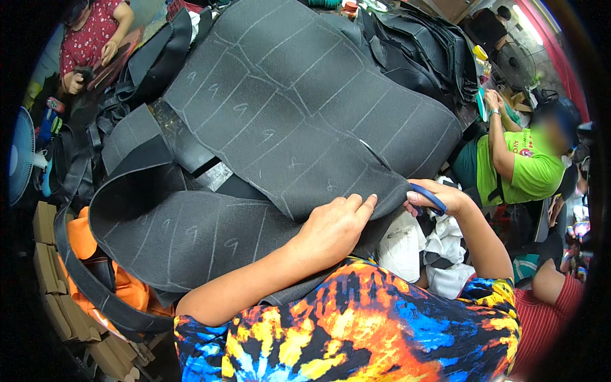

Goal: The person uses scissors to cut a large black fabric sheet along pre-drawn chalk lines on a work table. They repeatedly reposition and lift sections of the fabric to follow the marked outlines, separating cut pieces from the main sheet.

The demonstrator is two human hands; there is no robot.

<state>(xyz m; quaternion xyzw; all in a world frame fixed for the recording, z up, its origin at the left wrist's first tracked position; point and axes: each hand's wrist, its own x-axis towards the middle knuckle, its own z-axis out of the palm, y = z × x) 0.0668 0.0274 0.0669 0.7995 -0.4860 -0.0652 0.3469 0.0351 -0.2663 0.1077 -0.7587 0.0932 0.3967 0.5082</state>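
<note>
A large dark grey sheet, leather-like and marked with pale chalk lines, spreads across the work surface in front of me. My right hand is closed round the blue handles of a pair of scissors. Their blade shows along a slit in the sheet, pointing away and to the left; the rest is hidden under the material. Just left of the scissors, my left hand grips the near part of the sheet, fingers on top. Another chalk-marked piece curls over at the near left.
Black pieces are piled at the far right. An orange bag and cardboard boxes stand at the left, below a blue fan. White cloth lies near my right forearm. One person sits at the right, another at the far left.
</note>
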